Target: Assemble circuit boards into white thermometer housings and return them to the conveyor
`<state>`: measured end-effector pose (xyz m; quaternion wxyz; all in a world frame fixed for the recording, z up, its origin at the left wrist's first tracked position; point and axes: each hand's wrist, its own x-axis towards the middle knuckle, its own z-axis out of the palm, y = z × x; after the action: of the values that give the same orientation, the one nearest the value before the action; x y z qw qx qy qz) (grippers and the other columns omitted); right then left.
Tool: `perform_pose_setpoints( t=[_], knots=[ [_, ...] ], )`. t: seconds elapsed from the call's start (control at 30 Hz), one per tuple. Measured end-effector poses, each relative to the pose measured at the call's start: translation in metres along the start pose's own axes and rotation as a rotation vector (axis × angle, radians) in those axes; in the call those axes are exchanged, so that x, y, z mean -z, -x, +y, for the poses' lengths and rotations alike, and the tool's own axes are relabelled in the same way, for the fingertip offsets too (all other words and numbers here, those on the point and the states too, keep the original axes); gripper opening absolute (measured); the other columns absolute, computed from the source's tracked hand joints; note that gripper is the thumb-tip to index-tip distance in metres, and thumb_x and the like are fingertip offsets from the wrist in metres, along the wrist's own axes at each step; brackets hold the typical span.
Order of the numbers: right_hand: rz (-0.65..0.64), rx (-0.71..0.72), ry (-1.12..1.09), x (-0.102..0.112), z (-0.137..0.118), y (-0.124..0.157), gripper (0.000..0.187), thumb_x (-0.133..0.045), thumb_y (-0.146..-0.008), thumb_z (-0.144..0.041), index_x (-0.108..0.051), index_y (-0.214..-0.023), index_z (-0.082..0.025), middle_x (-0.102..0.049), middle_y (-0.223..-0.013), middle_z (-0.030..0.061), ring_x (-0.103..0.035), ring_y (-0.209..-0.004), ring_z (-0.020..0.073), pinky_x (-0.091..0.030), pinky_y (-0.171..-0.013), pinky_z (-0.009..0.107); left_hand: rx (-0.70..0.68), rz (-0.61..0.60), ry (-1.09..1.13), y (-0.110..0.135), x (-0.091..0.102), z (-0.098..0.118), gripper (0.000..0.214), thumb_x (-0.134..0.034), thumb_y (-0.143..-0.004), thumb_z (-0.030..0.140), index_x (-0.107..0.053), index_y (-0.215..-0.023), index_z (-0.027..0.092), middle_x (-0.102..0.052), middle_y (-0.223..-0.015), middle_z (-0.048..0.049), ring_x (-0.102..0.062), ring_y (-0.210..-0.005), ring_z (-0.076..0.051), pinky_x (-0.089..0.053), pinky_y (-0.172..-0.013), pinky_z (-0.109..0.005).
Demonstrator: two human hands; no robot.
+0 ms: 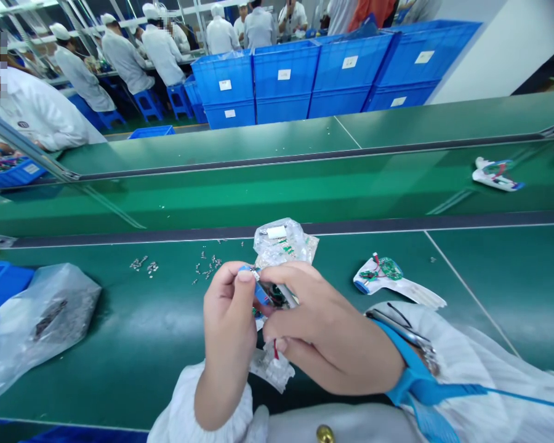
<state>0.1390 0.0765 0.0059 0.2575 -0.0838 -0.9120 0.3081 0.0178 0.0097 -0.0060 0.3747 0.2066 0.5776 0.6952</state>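
Observation:
My left hand [228, 320] and my right hand [325, 335] meet over the near green table [133, 344]. Both are closed on a small assembly [268, 295] with a blue part, a dark round part and red wires; its exact shape is hidden by my fingers. My left thumb and forefinger pinch its blue end. My right hand wraps over it from the right. A blue wrist strap [410, 375] is on my right wrist. Behind my hands lies a clear bag of small green boards [284, 243]. Another clear bag [272, 366] shows beneath my hands.
A white housing half with a green board [388, 277] lies to the right. Several small screws [175, 266] are scattered at left. A crumpled clear bag [39, 320] sits far left. Another housing [496, 175] rides the conveyor belt. Blue crates [314, 80] and white-coated workers are behind.

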Motion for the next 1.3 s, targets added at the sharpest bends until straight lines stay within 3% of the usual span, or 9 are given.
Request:
perform_pose_setpoints(
  t=[0.17, 0.27, 0.4, 0.5, 0.63, 0.8, 0.97, 1.17, 1.3],
  knots=[
    [-0.037, 0.005, 0.061, -0.008, -0.001, 0.005, 0.019, -0.047, -0.084, -0.016, -0.064, -0.08, -0.021, -0.041, -0.129, 0.0079, -0.038, -0.116, 0.0248, -0.032, -0.096, 0.045, 0.034, 0.018, -0.007, 0.0, 0.0, 0.002, 0.027, -0.062, -0.079, 0.045, -0.056, -0.073, 0.02, -0.056, -0.06, 0.0061, -0.048, -0.038, -0.005, -0.041, -0.039, -0.017],
    [-0.024, -0.015, -0.05, -0.005, 0.002, 0.006, 0.017, -0.048, -0.084, -0.016, -0.062, -0.076, -0.02, -0.044, -0.128, 0.0079, -0.04, -0.116, 0.0237, -0.034, -0.096, 0.044, 0.006, -0.027, 0.002, -0.002, 0.003, 0.0, 0.025, -0.063, -0.079, 0.044, -0.058, -0.074, 0.02, -0.056, -0.06, 0.006, -0.05, -0.042, -0.006, -0.041, -0.04, -0.016],
    [0.086, -0.174, -0.495, 0.005, 0.011, 0.0, 0.024, -0.044, -0.09, -0.023, -0.054, -0.069, -0.018, -0.058, -0.095, 0.0074, -0.052, -0.098, 0.018, -0.042, -0.087, 0.035, 0.024, -0.095, -0.086, -0.001, 0.009, -0.006, 0.028, -0.058, -0.081, 0.048, -0.063, -0.091, 0.022, -0.057, -0.06, 0.0047, -0.05, -0.043, -0.007, -0.041, -0.04, -0.017],
    [0.118, -0.321, -0.739, 0.014, 0.017, -0.009, 0.027, -0.041, -0.092, -0.028, -0.049, -0.067, -0.018, -0.053, -0.072, 0.0022, -0.052, -0.074, 0.0142, -0.043, -0.07, 0.029, 0.037, -0.08, -0.195, 0.006, 0.009, -0.007, 0.035, -0.054, -0.082, 0.053, -0.064, -0.099, 0.024, -0.057, -0.059, 0.0035, -0.048, -0.043, -0.008, -0.038, -0.039, -0.018],
    [0.03, -0.285, -0.505, 0.022, 0.015, -0.018, 0.023, -0.046, -0.085, -0.019, -0.049, -0.062, -0.017, -0.048, -0.06, -0.0017, -0.046, -0.066, 0.0119, -0.038, -0.065, 0.026, -0.024, -0.061, -0.3, 0.016, 0.008, -0.001, 0.035, -0.053, -0.082, 0.054, -0.067, -0.101, 0.028, -0.05, -0.052, 0.0039, -0.046, -0.045, -0.01, -0.036, -0.04, -0.019],
    [0.02, -0.125, -0.205, 0.024, 0.008, -0.022, 0.023, -0.045, -0.079, -0.008, -0.049, -0.059, -0.017, -0.049, -0.056, -0.0031, -0.041, -0.062, 0.0103, -0.036, -0.071, 0.026, -0.133, -0.142, -0.366, 0.019, 0.009, 0.005, 0.032, -0.053, -0.084, 0.047, -0.068, -0.106, 0.028, -0.047, -0.05, 0.0006, -0.059, -0.069, -0.022, -0.048, -0.061, -0.028],
    [-0.003, -0.1, -0.206, 0.025, 0.009, -0.022, 0.022, -0.044, -0.076, -0.004, -0.049, -0.059, -0.017, -0.049, -0.055, -0.0036, -0.042, -0.061, 0.0096, -0.035, -0.068, 0.024, -0.146, -0.127, -0.361, 0.022, 0.007, 0.007, 0.033, -0.053, -0.084, 0.049, -0.069, -0.103, 0.028, -0.059, -0.064, -0.0033, -0.06, -0.079, -0.024, -0.049, -0.07, -0.031],
    [-0.024, -0.112, -0.154, 0.027, 0.008, -0.022, 0.023, -0.043, -0.076, -0.003, -0.048, -0.058, -0.016, -0.048, -0.055, -0.0029, -0.041, -0.061, 0.0098, -0.033, -0.065, 0.023, -0.182, -0.266, -0.493, 0.022, 0.016, 0.008, 0.028, -0.044, -0.092, 0.038, -0.061, -0.113, 0.035, -0.064, -0.087, -0.0003, -0.057, -0.069, -0.016, -0.048, -0.074, -0.03],
    [-0.047, -0.08, -0.067, 0.028, 0.007, -0.021, 0.023, -0.043, -0.075, -0.004, -0.048, -0.056, -0.015, -0.047, -0.055, -0.0012, -0.039, -0.06, 0.0103, -0.03, -0.061, 0.024, -0.259, -0.332, -0.568, 0.02, 0.019, 0.005, 0.029, -0.039, -0.094, 0.033, -0.054, -0.118, 0.036, -0.066, -0.096, 0.0014, -0.057, -0.064, -0.012, -0.045, -0.062, -0.023]
  ],
)
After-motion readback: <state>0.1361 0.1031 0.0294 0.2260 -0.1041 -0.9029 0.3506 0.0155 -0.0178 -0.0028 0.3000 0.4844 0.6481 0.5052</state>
